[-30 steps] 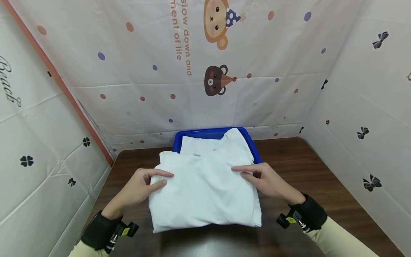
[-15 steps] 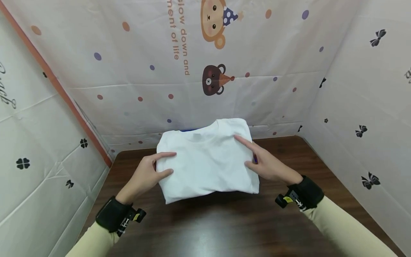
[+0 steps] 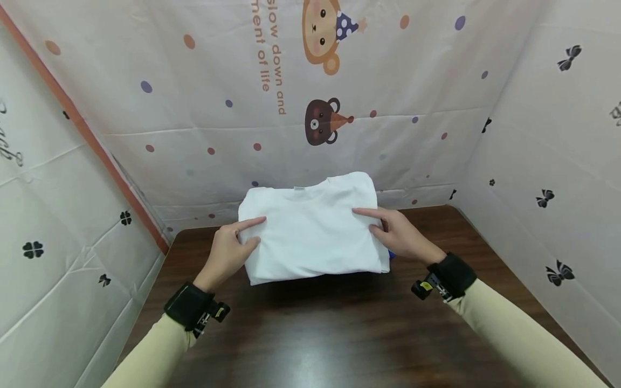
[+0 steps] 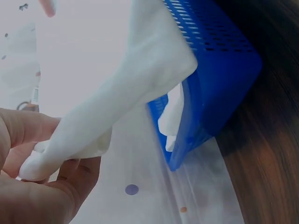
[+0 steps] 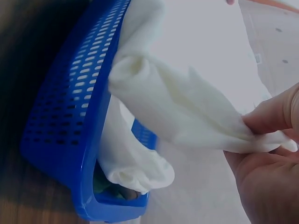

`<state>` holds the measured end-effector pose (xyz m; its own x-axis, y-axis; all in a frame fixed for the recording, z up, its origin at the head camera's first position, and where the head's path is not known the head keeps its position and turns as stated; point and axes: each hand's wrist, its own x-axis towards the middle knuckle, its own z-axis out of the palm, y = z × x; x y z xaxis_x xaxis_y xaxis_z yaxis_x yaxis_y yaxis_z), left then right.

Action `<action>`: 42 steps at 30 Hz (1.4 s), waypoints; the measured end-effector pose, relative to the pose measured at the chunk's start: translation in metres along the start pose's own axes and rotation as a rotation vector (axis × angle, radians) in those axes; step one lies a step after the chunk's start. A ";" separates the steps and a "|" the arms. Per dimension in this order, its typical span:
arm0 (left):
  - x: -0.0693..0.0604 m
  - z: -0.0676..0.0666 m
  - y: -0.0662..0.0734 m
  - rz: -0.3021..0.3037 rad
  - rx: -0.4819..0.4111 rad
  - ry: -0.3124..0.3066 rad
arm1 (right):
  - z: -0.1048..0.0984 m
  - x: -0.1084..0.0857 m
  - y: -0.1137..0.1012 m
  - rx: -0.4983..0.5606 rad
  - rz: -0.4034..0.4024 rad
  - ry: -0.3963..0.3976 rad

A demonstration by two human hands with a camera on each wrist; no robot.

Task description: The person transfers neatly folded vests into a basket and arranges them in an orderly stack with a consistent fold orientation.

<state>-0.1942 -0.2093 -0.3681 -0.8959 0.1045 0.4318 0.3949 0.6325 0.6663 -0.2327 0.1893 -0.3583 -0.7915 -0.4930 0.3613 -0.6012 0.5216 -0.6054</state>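
A folded white T-shirt (image 3: 310, 231), its neckline toward the back wall, is held up between both hands over a blue plastic basket (image 5: 91, 84). My left hand (image 3: 228, 248) pinches its left edge between thumb and fingers; in the left wrist view the rolled side edge lies within that grip. On the other side, my right hand (image 3: 400, 231) pinches the right edge the same way. Beneath it, another white garment (image 5: 131, 158) lies in the basket and sticks up over the rim. From the head view the shirt hides nearly all of the basket.
The basket stands on a dark brown wooden table (image 3: 310, 334), near its back edge. A printed curtain (image 3: 194, 108) hangs right behind it, and further patterned sheets close off the left and right sides. Something dark green (image 5: 100, 179) shows low inside the basket.
Both hands have carried the white T-shirt away from me toward the back. It now covers the basket and the garment in it, which showed a second ago.
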 end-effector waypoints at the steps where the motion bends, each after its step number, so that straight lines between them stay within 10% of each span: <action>1: 0.001 0.001 -0.001 0.005 -0.001 0.008 | 0.000 0.000 0.000 -0.001 0.007 0.000; 28: 0.052 0.039 -0.016 -0.100 -0.022 0.083 | -0.019 0.022 -0.002 -0.111 -0.008 -0.013; 42: 0.061 0.061 -0.033 -0.184 0.060 -0.060 | -0.015 0.036 0.004 -0.168 0.010 -0.004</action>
<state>-0.2744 -0.1770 -0.4015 -0.9631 0.0274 0.2679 0.2123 0.6896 0.6924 -0.2655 0.1837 -0.3374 -0.7974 -0.4894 0.3531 -0.6034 0.6354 -0.4818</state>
